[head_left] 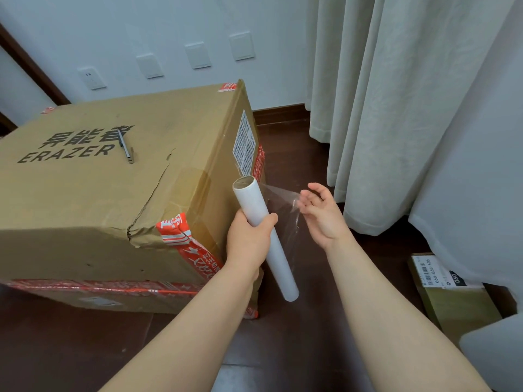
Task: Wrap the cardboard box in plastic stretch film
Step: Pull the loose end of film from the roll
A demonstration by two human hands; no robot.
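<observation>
A large cardboard box (pixel 113 188) printed "ERAZER" stands on a dark wooden floor (pixel 311 321), its corners bound with red-and-white tape (pixel 175 230) and its top creased and torn; a slim metal tool (pixel 126 147), too small to identify, lies on the lid, up and to the left of the left hand (pixel 249 239); that hand's grip is wrapped fully round the middle of a roll of stretch film (pixel 264 236), which tilts with its open cardboard core uppermost, just beside the box's near right corner; a clear sheet of film (pixel 283 199) runs from the roll's upper part rightward to the right hand (pixel 322 215), whose grip is loose, fingers half spread, with the film's edge caught at the fingertips (pixel 304 200); the sheet touches no visible part of the box, which sits unwrapped to the left of both hands; pale curtains (pixel 382 108) hang beyond and to the right of the right hand; lower right of it, a small labelled parcel (pixel 447 290) lies on the floor, well apart from the box.
</observation>
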